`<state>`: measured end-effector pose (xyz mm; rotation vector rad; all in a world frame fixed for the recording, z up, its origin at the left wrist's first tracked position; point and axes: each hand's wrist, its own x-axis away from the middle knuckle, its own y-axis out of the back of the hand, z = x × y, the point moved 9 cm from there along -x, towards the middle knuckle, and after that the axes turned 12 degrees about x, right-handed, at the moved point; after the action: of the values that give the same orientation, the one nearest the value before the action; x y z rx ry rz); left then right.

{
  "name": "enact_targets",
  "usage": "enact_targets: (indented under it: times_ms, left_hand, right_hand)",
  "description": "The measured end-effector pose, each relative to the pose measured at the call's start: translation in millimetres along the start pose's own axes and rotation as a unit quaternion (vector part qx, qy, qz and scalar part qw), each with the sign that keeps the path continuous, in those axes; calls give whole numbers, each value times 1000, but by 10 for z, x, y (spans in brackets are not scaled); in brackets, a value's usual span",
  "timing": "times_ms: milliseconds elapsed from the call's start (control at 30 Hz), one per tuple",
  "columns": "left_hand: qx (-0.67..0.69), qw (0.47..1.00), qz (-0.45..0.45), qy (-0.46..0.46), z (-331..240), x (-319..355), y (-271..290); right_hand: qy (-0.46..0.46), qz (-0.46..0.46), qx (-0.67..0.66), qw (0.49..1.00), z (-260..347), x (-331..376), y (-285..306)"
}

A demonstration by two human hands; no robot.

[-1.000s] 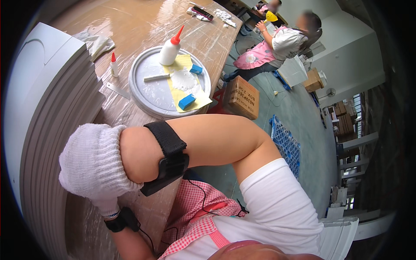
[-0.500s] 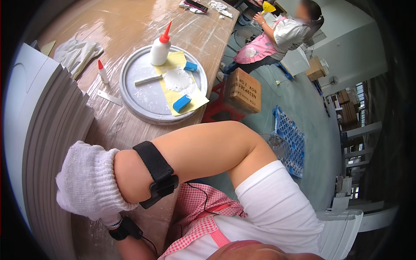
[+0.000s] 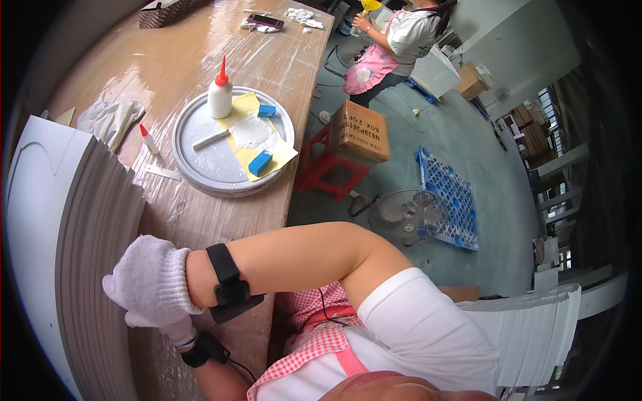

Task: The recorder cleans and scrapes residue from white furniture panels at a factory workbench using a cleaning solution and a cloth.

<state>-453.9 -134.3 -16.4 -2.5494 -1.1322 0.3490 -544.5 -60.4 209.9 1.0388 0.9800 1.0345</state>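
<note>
A tall stack of thin boards (image 3: 87, 267), white on top with grey layered edges, is seen standing at the left end of the wooden table (image 3: 200, 40). The right hand (image 3: 150, 281), covered by a white knitted glove, is pressed against the stack's edge near its lower part, the forearm crossing the body with a black strap worn at the wrist. The left hand (image 3: 164, 326), also gloved, is tucked just beneath the right one and touches the same edge; most of it is hidden. Whether the fingers of either hand are closed on the boards cannot be told, since they are covered by the gloves and by the other hand.

Farther along the table a round grey metal tray (image 3: 194, 170) is laid, well apart from the hands. On it are set a white glue bottle (image 3: 219, 97) with a red pointed cap, a yellow sheet (image 3: 281, 152) smeared with white glue, and two small blue blocks (image 3: 260, 162). A crumpled white cloth (image 3: 110, 119) lies beside the tray.
</note>
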Motion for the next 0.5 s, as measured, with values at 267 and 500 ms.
enact_targets:
  times_ms: [267,500]
  left_hand:
    - [102,993,-9,60,15,74,-72]
    - [-108,994,-23,21,-391,90,-450]
  right_hand:
    - [-100,-114,-206,967,-508,724,18]
    - [-261,-40,-123,957,-1183,1475,-1089]
